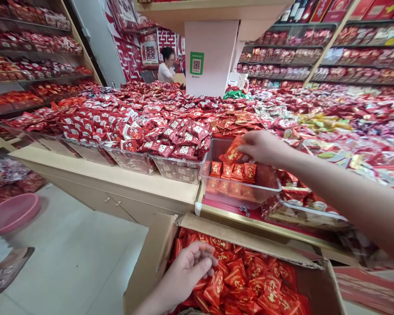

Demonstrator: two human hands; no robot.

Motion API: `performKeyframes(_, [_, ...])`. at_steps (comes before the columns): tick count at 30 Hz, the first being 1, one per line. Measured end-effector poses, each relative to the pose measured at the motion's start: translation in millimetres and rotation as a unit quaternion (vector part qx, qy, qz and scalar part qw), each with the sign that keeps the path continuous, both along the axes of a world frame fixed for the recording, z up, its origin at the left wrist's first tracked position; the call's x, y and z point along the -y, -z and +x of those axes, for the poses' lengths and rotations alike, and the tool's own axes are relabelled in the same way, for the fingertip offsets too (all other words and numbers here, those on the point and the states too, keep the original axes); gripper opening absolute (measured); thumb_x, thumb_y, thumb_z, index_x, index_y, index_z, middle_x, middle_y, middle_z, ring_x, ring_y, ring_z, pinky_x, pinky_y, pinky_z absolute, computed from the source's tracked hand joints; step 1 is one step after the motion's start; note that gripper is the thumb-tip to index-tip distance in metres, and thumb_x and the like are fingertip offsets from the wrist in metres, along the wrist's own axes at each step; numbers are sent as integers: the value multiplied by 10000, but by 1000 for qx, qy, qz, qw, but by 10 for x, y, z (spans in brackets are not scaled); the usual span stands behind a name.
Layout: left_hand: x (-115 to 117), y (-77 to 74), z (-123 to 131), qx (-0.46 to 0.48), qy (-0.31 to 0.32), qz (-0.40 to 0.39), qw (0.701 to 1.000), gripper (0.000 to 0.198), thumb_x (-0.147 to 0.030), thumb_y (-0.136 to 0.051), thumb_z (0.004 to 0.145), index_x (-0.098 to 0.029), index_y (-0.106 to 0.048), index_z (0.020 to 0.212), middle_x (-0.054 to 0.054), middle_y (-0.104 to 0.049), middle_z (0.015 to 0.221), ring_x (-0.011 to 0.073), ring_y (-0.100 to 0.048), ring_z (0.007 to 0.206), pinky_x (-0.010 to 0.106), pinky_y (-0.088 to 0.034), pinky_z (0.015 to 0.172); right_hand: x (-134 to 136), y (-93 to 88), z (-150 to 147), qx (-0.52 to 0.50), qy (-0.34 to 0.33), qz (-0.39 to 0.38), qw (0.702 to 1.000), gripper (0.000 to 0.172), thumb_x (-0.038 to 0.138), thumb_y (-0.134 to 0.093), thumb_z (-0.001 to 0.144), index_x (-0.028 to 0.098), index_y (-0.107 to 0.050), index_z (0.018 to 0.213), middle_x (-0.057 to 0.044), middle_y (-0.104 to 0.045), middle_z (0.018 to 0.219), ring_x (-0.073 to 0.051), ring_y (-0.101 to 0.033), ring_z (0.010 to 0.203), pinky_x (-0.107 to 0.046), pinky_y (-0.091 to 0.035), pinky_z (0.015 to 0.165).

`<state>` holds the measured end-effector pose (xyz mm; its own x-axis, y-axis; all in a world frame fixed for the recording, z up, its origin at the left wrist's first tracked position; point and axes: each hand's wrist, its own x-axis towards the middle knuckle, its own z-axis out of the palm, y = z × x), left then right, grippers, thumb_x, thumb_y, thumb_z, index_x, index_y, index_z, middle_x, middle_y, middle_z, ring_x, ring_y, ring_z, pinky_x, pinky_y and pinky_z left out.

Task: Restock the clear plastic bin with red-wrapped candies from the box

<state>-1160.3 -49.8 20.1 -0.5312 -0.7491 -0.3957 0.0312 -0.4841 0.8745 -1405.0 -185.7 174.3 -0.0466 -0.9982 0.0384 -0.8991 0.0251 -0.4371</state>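
Observation:
My right hand [261,148] pinches red wrapped candy [232,151] above a clear plastic bin [265,189]. Inside that bin, small red packets with gold lettering [238,171] stand in a neat row toward the front. My left hand [192,267] hovers over a cardboard box [151,258], its fingers loosely curled, with a gap to the thumb and nothing visible between them. Loose red candy packets [239,280] of the same look fill the box, which stands against the front of the display counter.
More clear bins [177,169] heaped with red packets line the counter edge [85,175]. A white pillar [210,57] rises behind them. A person [166,68] sits at the back. On the floor at left are a pink basin [13,212] and a sandal [8,271].

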Motion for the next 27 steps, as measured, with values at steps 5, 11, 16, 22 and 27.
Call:
performKeyframes(5, [-120, 303, 91, 44, -11, 16, 999, 331, -407, -649, 688, -165, -586, 905, 27, -621, 801, 131, -564, 678, 254, -426, 652, 425, 497, 306, -107, -88, 246, 959, 120, 105, -512, 739, 105, -598, 823, -48, -632, 683, -124, -578, 554, -205, -443, 467])
performKeyframes(11, [-137, 519, 229, 73, -27, -20, 997, 238, -328, -643, 697, -161, -596, 861, -4, -573, 714, 128, -536, 656, 257, -413, 673, 620, 857, 433, -123, -140, 295, 937, 145, 7, -513, 671, 109, -582, 748, 30, -498, 517, -95, -518, 484, -178, -415, 425])
performKeyframes(16, [-65, 620, 295, 92, 36, -24, 995, 212, -296, -595, 733, -164, -559, 896, -4, -562, 748, 127, -538, 678, 257, -407, 684, 820, 1001, 344, -5, -28, 324, 946, 163, 17, -481, 742, 71, -561, 873, 56, -448, 472, -88, -515, 451, -186, -440, 446])
performKeyframes(22, [-5, 720, 293, 93, 75, 3, 993, 251, -315, -582, 729, -165, -518, 920, -19, -519, 740, 115, -532, 649, 247, -402, 639, 936, 1032, 294, 9, 7, 282, 959, 151, 81, -550, 753, 89, -583, 900, 40, -478, 476, -93, -515, 453, -184, -431, 445])
performKeyframes(27, [-10, 777, 286, 91, 78, -4, 993, 258, -324, -574, 732, -153, -509, 913, -12, -507, 751, 108, -517, 643, 252, -401, 653, 1065, 1039, 235, 65, 89, 213, 971, 199, 99, -505, 793, 96, -574, 980, 27, -504, 501, -75, -481, 401, -179, -414, 411])
